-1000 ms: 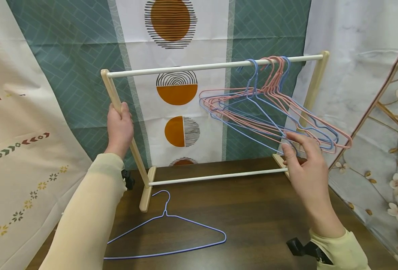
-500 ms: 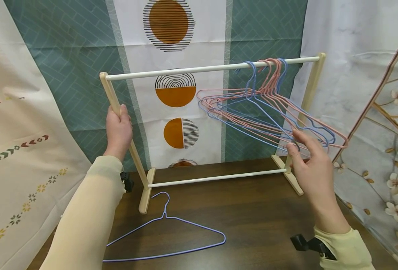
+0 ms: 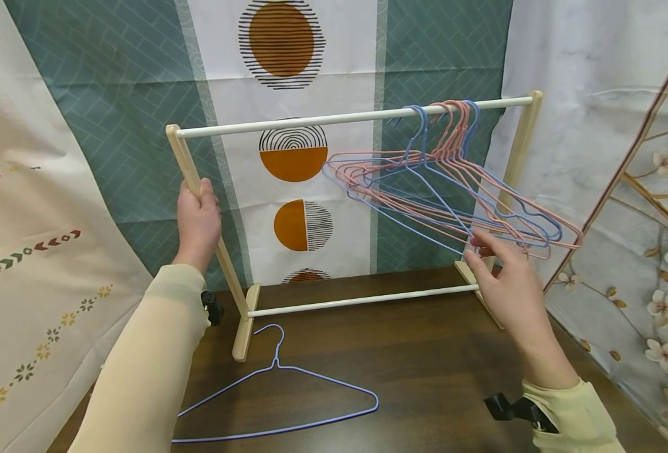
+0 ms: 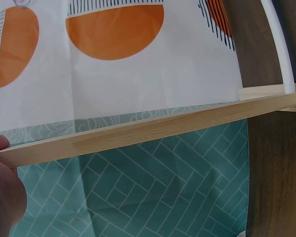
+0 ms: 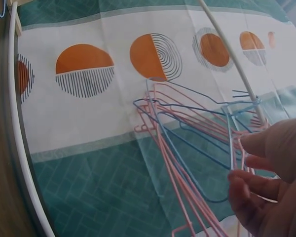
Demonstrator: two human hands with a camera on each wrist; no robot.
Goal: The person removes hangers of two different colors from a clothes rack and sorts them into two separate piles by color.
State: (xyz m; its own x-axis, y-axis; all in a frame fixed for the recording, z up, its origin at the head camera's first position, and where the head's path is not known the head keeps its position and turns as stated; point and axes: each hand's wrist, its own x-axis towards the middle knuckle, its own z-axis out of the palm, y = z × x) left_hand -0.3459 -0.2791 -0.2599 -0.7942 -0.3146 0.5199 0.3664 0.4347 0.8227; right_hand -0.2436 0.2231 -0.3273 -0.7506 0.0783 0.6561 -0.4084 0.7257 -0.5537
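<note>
My left hand (image 3: 199, 217) grips the left wooden post (image 4: 138, 137) of a small clothes rack with white rails. On the rack's top rail (image 3: 289, 122), towards the right, hang several pink hangers (image 3: 453, 151) and blue ones, bunched and overlapping. The nearest blue hanger (image 3: 424, 129) has its right end pinched between the thumb and fingers of my right hand (image 3: 509, 283). In the right wrist view, the thumb and fingertips (image 5: 238, 181) come together at its wire. Another blue-violet hanger (image 3: 277, 363) lies flat on the table before the rack.
The rack's lower white rail (image 3: 356, 302) runs close above the brown table (image 3: 413, 384), between two wooden feet. A patterned cloth (image 3: 424, 69) hangs behind. Light curtains (image 3: 45, 189) stand at the left, and floral fabric (image 3: 651, 302) borders the right side.
My right hand moves slightly right, then back left, and the nearest blue hanger now swings a little left. My left hand keeps its grip on the post; the whole view shifts slightly.
</note>
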